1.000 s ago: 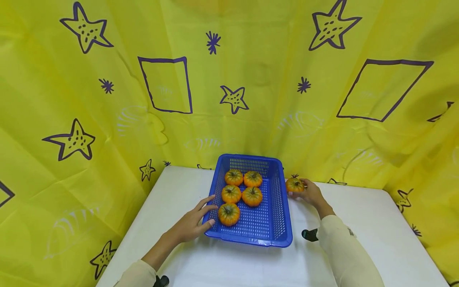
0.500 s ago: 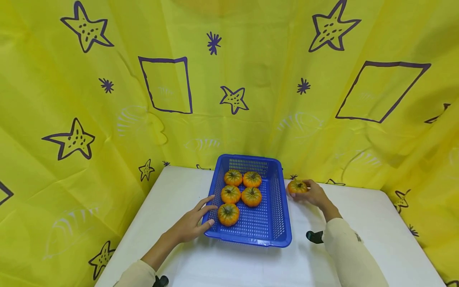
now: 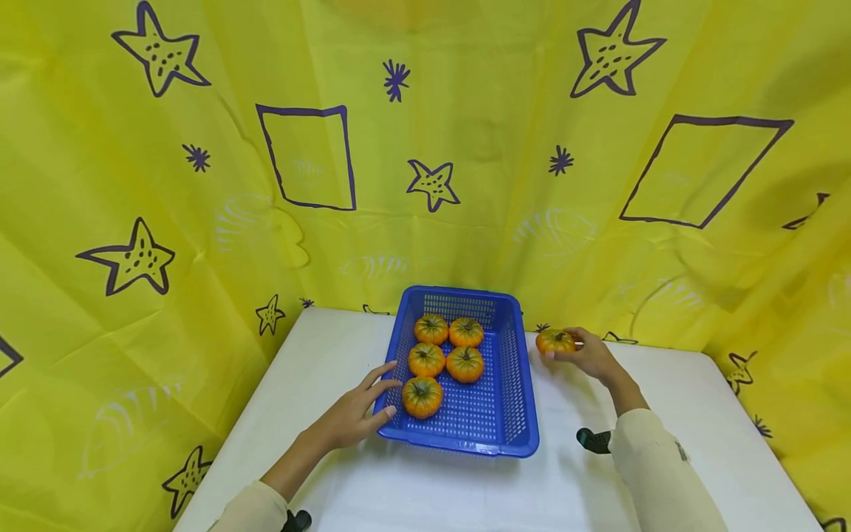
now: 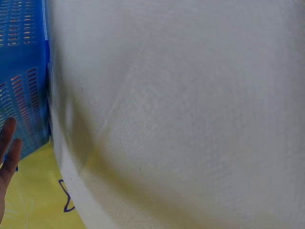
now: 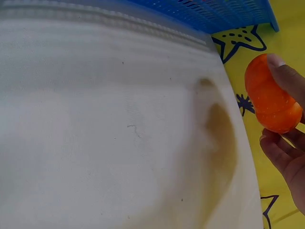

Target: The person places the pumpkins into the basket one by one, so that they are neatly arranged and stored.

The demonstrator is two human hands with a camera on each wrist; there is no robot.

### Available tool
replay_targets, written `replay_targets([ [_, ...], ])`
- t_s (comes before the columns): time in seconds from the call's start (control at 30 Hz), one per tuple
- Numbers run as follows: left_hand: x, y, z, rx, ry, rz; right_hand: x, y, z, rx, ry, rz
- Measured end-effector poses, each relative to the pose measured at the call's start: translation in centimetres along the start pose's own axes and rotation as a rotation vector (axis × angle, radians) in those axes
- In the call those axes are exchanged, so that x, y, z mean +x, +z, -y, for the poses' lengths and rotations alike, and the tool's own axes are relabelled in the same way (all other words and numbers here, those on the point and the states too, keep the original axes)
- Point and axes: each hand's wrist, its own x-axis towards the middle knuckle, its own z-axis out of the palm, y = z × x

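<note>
A small orange pumpkin with a greenish top (image 3: 555,341) is held in my right hand (image 3: 594,358), just off the basket's right side. In the right wrist view the thumb lies along one side of this pumpkin (image 5: 270,98) and the fingers are under the other, above the table. My left hand (image 3: 355,414) rests with spread, nearly straight fingers at the left rim of a blue plastic basket (image 3: 521,369). Inside the basket several similar pumpkins (image 3: 422,397) fill the left and middle. Only the fingers of the left hand (image 4: 9,155) show in the left wrist view, beside the basket wall.
Under the basket is a white table (image 3: 439,491), its back edge against a yellow curtain (image 3: 465,244) printed with stars. More of the white surface lies to the right and left of the basket. Dark straps or devices (image 3: 594,441) sit at both wrists.
My right hand has shifted slightly to the right, away from the basket, with the pumpkin in it, and rises a little at the end. The left hand and the pumpkins in the basket stay put.
</note>
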Motion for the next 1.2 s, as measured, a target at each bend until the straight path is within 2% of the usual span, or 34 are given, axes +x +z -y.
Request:
replay_targets([
  [0.2,0.0,0.0,0.0,-0.001,-0.003,0.004,-0.1,-0.7,0.8,0.027,0.001,-0.022],
  [0.5,0.2,0.1,0.3,0.012,0.0,-0.001,-0.1,-1.8,1.9,0.052,-0.062,-0.046],
  [0.97,0.1,0.0,0.2,0.004,0.001,0.001,-0.2,-2.5,5.2,0.102,-0.232,-0.034],
  [1.2,0.0,0.3,0.3,0.01,-0.003,0.0,0.2,-1.8,7.4,0.127,-0.286,-0.007],
])
